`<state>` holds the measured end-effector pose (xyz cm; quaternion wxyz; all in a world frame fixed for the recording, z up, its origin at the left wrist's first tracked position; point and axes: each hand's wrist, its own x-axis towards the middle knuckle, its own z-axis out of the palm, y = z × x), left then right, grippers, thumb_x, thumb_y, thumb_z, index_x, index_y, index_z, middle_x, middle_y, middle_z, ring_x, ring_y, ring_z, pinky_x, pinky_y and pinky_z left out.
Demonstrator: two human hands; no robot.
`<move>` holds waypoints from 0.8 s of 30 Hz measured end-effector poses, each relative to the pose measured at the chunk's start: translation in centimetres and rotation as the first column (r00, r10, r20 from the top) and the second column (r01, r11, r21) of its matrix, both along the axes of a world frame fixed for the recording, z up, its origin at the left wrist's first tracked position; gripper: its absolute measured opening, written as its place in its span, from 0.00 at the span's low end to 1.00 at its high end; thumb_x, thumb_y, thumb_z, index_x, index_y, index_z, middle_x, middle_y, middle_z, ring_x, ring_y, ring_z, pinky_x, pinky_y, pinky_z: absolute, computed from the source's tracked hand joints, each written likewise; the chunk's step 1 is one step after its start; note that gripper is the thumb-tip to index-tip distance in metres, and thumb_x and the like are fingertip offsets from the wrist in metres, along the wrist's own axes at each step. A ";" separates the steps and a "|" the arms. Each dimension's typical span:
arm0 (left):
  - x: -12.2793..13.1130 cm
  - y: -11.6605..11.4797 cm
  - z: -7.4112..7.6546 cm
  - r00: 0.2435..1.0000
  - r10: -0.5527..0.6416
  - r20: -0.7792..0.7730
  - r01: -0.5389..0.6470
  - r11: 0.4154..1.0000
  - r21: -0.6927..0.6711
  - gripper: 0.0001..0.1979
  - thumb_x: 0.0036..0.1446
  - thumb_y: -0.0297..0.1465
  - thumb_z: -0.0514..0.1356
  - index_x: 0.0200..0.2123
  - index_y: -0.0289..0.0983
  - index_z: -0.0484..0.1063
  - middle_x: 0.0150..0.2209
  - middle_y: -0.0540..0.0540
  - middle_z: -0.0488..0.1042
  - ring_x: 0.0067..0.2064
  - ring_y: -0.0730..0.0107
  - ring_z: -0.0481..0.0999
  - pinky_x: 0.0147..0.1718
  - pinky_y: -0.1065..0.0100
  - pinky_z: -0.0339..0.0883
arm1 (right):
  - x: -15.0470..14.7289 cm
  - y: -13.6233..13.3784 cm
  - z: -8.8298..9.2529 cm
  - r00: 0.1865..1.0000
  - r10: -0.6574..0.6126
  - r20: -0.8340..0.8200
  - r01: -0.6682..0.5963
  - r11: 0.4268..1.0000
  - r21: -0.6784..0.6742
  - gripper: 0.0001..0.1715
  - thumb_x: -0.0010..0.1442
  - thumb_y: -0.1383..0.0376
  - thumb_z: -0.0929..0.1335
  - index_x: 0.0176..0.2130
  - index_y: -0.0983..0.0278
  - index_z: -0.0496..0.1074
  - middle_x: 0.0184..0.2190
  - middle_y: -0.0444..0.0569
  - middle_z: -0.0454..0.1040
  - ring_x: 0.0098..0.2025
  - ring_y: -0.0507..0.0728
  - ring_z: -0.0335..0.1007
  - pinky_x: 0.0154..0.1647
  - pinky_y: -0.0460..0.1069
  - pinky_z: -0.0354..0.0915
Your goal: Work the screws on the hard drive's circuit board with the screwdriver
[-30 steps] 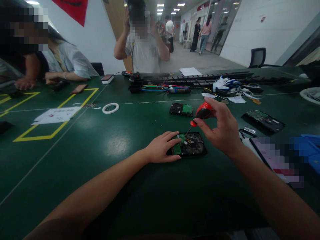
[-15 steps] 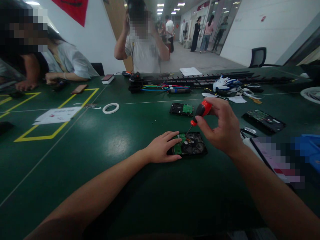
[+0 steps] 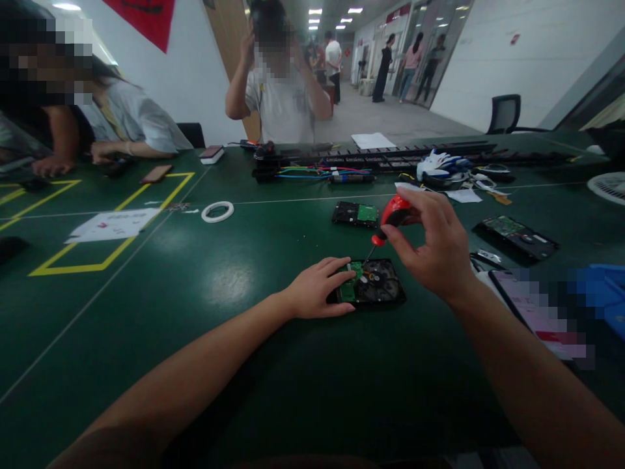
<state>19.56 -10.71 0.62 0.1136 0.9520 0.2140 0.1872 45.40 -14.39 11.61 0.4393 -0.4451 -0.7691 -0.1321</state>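
Observation:
A black hard drive [image 3: 378, 288] with a green circuit board lies on the green table [image 3: 205, 312] in front of me. My left hand [image 3: 319, 286] rests on its left edge, fingers curled round it, pinning it down. My right hand [image 3: 432, 244] is closed round a red-handled screwdriver [image 3: 390, 218], held tilted with its tip down on the drive's board.
A second hard drive [image 3: 355, 213] lies just behind, a third [image 3: 515, 236] at right. A white tape ring [image 3: 217, 211], paper sheet [image 3: 112, 225], cables [image 3: 317, 172] and white gloves [image 3: 439, 164] sit farther back. Other people sit and stand across the table.
My right hand's fingers have shifted round the screwdriver handle, turning it slightly in place. My left hand and the drive stay still.

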 end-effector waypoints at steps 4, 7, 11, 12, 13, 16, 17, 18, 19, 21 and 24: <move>0.0 0.0 -0.1 1.000 -0.001 0.003 0.001 1.000 0.004 0.38 0.63 0.55 0.60 0.67 0.39 0.65 0.72 0.32 0.60 0.71 0.43 0.64 0.65 0.41 0.66 | -0.1 0.0 0.1 1.000 0.015 -0.015 -0.015 1.000 -0.014 0.35 0.62 0.64 0.73 0.66 0.55 0.64 0.58 0.57 0.71 0.59 0.70 0.70 0.57 0.67 0.75; 0.0 0.1 -0.2 1.000 0.002 0.006 -0.002 1.000 0.013 0.38 0.64 0.55 0.60 0.67 0.38 0.65 0.72 0.32 0.61 0.71 0.43 0.64 0.66 0.42 0.66 | -0.1 0.0 0.0 0.998 0.048 -0.031 -0.050 0.998 -0.039 0.36 0.64 0.65 0.71 0.67 0.55 0.62 0.60 0.56 0.71 0.57 0.68 0.73 0.55 0.66 0.76; 0.0 0.0 -0.1 1.000 0.000 0.000 0.000 1.000 0.014 0.38 0.64 0.55 0.60 0.67 0.38 0.65 0.72 0.32 0.61 0.70 0.43 0.64 0.66 0.42 0.66 | 0.0 0.0 0.1 1.000 -0.002 -0.002 0.002 1.000 -0.001 0.36 0.61 0.63 0.74 0.65 0.56 0.65 0.56 0.57 0.73 0.57 0.70 0.71 0.57 0.68 0.74; 0.0 0.0 -0.1 1.000 -0.001 -0.001 0.001 1.000 0.015 0.38 0.64 0.55 0.60 0.67 0.38 0.65 0.72 0.32 0.61 0.70 0.42 0.64 0.66 0.42 0.66 | 0.0 0.0 0.1 1.000 0.003 0.008 -0.003 1.000 -0.002 0.36 0.61 0.63 0.74 0.66 0.56 0.65 0.57 0.57 0.72 0.59 0.71 0.70 0.57 0.69 0.74; 0.0 0.0 -0.1 1.000 -0.001 -0.001 0.001 1.000 0.016 0.38 0.64 0.55 0.60 0.67 0.38 0.65 0.72 0.32 0.61 0.70 0.42 0.64 0.66 0.42 0.66 | 0.0 0.0 0.1 1.000 0.019 0.017 -0.019 1.000 -0.010 0.37 0.61 0.64 0.73 0.67 0.56 0.64 0.58 0.57 0.72 0.60 0.71 0.69 0.58 0.69 0.74; 0.0 0.0 -0.1 1.000 -0.002 -0.002 0.002 1.000 0.022 0.38 0.64 0.56 0.60 0.67 0.37 0.66 0.72 0.32 0.61 0.70 0.42 0.65 0.66 0.43 0.66 | 0.1 0.1 0.0 0.998 0.054 0.011 -0.054 0.998 -0.035 0.39 0.63 0.66 0.71 0.69 0.55 0.61 0.61 0.56 0.70 0.59 0.69 0.72 0.56 0.66 0.76; 0.0 0.1 -0.2 1.000 -0.001 -0.001 0.001 1.000 0.021 0.38 0.63 0.56 0.60 0.67 0.37 0.66 0.72 0.32 0.61 0.70 0.42 0.65 0.65 0.43 0.67 | 0.1 0.1 0.0 0.999 0.048 0.001 -0.048 0.998 -0.031 0.39 0.63 0.66 0.71 0.69 0.55 0.61 0.60 0.56 0.71 0.57 0.68 0.73 0.55 0.65 0.77; 0.0 0.1 -0.2 1.000 -0.001 0.000 0.001 1.000 0.019 0.38 0.63 0.56 0.60 0.67 0.38 0.65 0.72 0.32 0.61 0.70 0.42 0.65 0.65 0.42 0.67 | 0.1 0.2 -0.1 0.999 0.034 -0.009 -0.034 0.999 -0.022 0.38 0.63 0.66 0.72 0.69 0.55 0.62 0.59 0.56 0.72 0.54 0.67 0.74 0.53 0.64 0.77; 0.0 0.1 -0.2 1.000 -0.002 0.003 0.002 1.000 0.016 0.38 0.63 0.55 0.60 0.67 0.38 0.65 0.72 0.32 0.61 0.70 0.43 0.65 0.65 0.42 0.67 | 0.1 0.2 -0.2 1.000 0.018 -0.019 -0.018 1.000 -0.010 0.38 0.63 0.65 0.72 0.68 0.56 0.62 0.57 0.56 0.73 0.52 0.66 0.75 0.52 0.64 0.78; 0.0 0.1 -0.3 1.000 -0.005 0.007 0.005 1.000 0.012 0.38 0.63 0.55 0.61 0.67 0.39 0.65 0.72 0.32 0.61 0.70 0.42 0.65 0.65 0.41 0.67 | 0.1 0.2 -0.3 0.999 -0.003 -0.032 0.003 1.000 0.009 0.37 0.62 0.64 0.74 0.67 0.56 0.64 0.56 0.55 0.73 0.49 0.66 0.76 0.50 0.64 0.78; 0.0 0.1 -0.2 1.000 -0.006 0.011 0.006 1.000 0.013 0.38 0.63 0.55 0.61 0.67 0.38 0.65 0.72 0.32 0.61 0.70 0.42 0.64 0.65 0.41 0.67 | 0.1 0.1 -0.4 1.000 0.009 -0.030 -0.009 1.000 -0.005 0.37 0.62 0.64 0.73 0.67 0.56 0.63 0.58 0.56 0.73 0.51 0.66 0.76 0.53 0.64 0.78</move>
